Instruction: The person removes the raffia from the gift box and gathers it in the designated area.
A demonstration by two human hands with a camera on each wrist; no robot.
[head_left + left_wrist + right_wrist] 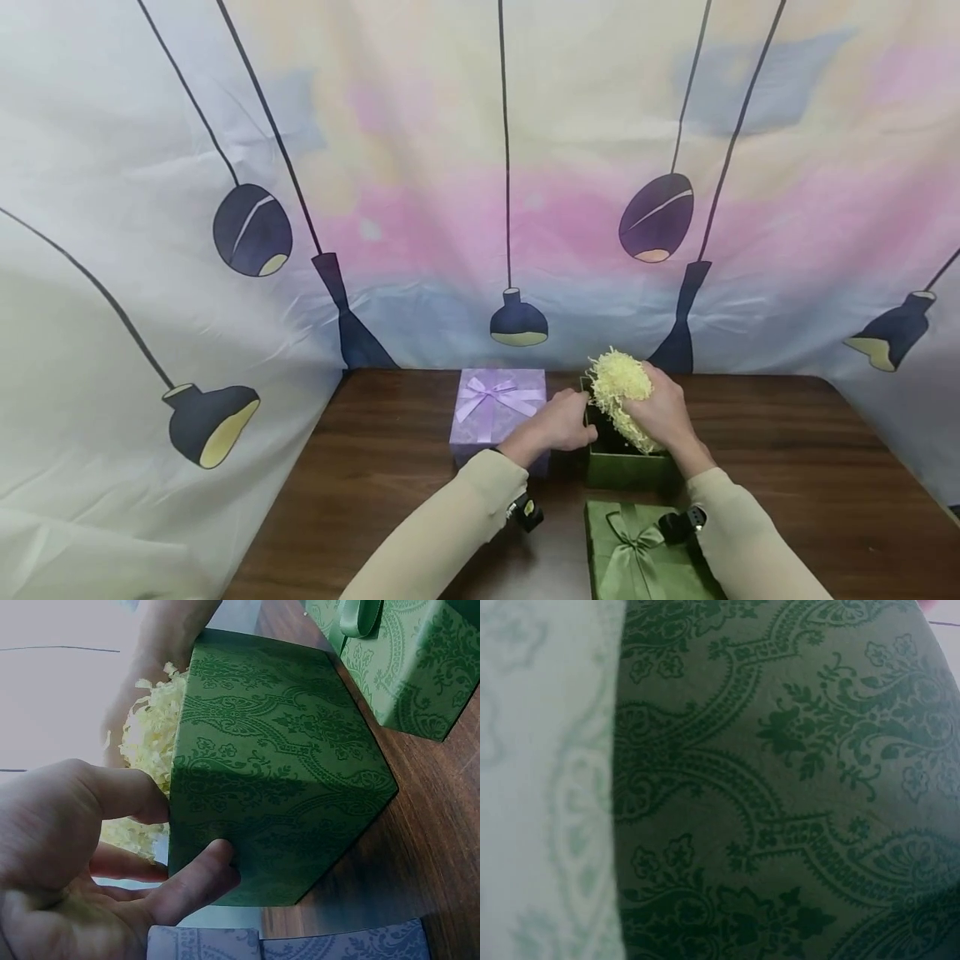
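A green patterned gift box [633, 472] stands uncovered on the table, its dark inside partly visible. My left hand [564, 422] holds the box's left wall at the rim; in the left wrist view, fingers [199, 881] of that hand lie on both sides of the wall. Pale yellow shredded paper [621, 383] is bunched in my right hand [663, 408], above the box, with strands hanging down into the opening. Nearer to me lies the green lid [611, 542] with a ribbon bow, beneath my right wrist. Green patterned surfaces fill the right wrist view, hiding that hand.
A lilac gift box [465, 421] with a ribbon bow stands left of the green box, partly behind my left forearm. The dark wooden table [390, 467] ends at the back against a hanging cloth [442, 208] printed with lamps.
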